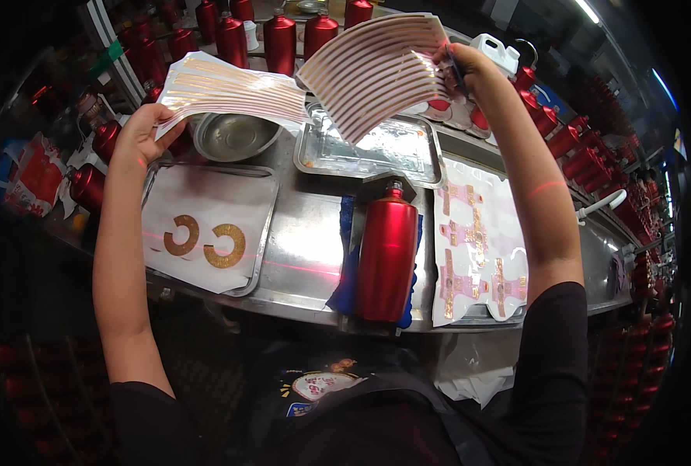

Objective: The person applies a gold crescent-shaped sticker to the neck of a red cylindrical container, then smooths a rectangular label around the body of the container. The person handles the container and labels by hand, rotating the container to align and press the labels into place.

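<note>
My left hand [145, 132] pinches the edge of a white sheet of decals [236, 92] with curved gold and pink strips, held above the bench. In my right hand [469, 70] is a second, wider striped decal sheet [376, 74], raised and tilted. A dark, narrow object [457, 71] lies along the fingers of that hand; its kind is unclear. The two sheets meet or overlap near the middle. Below them, a shiny red bottle [389, 256] lies in a stand over a blue cloth [347, 256].
A tray [266, 233] at left carries white paper with two gold C-shaped decals [225, 246]. Behind are a metal bowl [236, 137] and a water-filled tray [306, 159]. Printed decal sheets [477, 241] lie at right. Several red bottles [280, 43] stand at the back.
</note>
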